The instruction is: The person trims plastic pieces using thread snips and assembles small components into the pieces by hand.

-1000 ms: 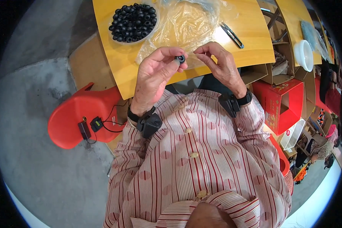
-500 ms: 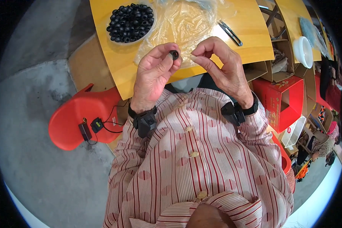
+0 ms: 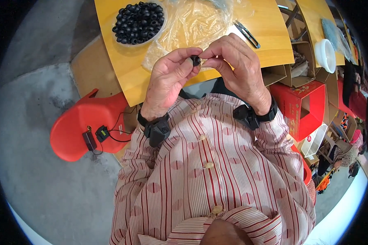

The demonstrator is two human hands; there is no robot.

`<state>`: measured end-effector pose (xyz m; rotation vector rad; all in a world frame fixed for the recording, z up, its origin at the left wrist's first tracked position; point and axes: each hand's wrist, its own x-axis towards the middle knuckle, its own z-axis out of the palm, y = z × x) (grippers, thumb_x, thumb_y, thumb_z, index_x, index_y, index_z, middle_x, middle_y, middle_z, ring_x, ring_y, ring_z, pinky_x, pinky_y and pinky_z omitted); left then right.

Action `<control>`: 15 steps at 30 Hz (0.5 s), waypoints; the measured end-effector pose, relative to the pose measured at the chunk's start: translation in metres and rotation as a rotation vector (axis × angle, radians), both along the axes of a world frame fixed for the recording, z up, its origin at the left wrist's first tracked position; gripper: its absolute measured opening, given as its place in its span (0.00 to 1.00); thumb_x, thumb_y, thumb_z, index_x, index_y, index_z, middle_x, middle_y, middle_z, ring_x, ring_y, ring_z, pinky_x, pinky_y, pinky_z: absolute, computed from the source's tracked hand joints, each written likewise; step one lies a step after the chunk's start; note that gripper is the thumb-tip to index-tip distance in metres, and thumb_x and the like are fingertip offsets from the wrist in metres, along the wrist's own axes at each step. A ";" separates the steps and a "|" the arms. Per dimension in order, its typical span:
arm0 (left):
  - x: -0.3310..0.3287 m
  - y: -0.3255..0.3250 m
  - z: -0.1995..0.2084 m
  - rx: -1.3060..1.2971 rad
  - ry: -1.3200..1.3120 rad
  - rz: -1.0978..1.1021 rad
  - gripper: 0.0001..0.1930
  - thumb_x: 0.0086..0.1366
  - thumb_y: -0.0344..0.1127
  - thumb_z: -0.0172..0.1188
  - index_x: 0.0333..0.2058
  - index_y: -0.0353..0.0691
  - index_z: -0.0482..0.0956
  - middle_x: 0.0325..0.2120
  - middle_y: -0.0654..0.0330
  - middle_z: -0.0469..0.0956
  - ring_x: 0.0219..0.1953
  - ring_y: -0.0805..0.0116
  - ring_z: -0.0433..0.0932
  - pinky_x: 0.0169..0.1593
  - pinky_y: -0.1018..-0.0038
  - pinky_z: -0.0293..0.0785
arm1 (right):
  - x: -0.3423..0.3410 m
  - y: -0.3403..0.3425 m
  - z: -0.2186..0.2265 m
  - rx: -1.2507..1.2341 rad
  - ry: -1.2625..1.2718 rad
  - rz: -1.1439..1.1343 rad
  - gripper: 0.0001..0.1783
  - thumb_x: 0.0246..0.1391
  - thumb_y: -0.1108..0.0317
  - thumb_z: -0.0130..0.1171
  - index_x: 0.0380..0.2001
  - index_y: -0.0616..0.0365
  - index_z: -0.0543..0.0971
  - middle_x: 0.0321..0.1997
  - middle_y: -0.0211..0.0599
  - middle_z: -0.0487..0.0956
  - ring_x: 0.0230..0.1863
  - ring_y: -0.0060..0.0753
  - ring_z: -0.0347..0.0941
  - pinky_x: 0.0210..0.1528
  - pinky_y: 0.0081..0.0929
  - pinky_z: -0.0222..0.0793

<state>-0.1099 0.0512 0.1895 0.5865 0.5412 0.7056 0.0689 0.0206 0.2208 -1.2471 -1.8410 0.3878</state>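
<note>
A small round black bead-like piece (image 3: 196, 60) with a hole in its face is pinched between the thumb and fingers of my left hand (image 3: 165, 81). Close against that hole, my right hand (image 3: 241, 67) has its thumb and forefinger brought together. Whatever sits between those fingertips is too small to make out. Beyond my left hand, a white bowl (image 3: 164, 25) holds a heap of similar black pieces (image 3: 138, 22). A crinkled clear plastic bag (image 3: 196, 20) lies on the yellow table past both hands, with black thread snips (image 3: 247, 34) to its right.
The yellow table (image 3: 270, 53) ends just in front of my body. At left stands a red chair (image 3: 71, 134) with small black devices (image 3: 90, 140) and cables. On the right are a red box (image 3: 298, 108), open cardboard boxes (image 3: 300, 63) and a white tub (image 3: 325, 56).
My right hand has moved left, bringing its fingertips up to the black piece. The left hand has shifted slightly right and turned the piece a little.
</note>
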 end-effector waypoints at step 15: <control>-0.001 0.001 -0.008 0.005 -0.036 -0.073 0.15 0.66 0.32 0.49 0.49 0.30 0.69 0.39 0.60 0.74 0.38 0.77 0.72 0.48 0.80 0.69 | 0.006 0.005 -0.001 0.170 -0.226 -0.052 0.13 0.35 0.69 0.64 0.29 0.54 0.77 0.24 0.30 0.72 0.28 0.33 0.68 0.31 0.27 0.63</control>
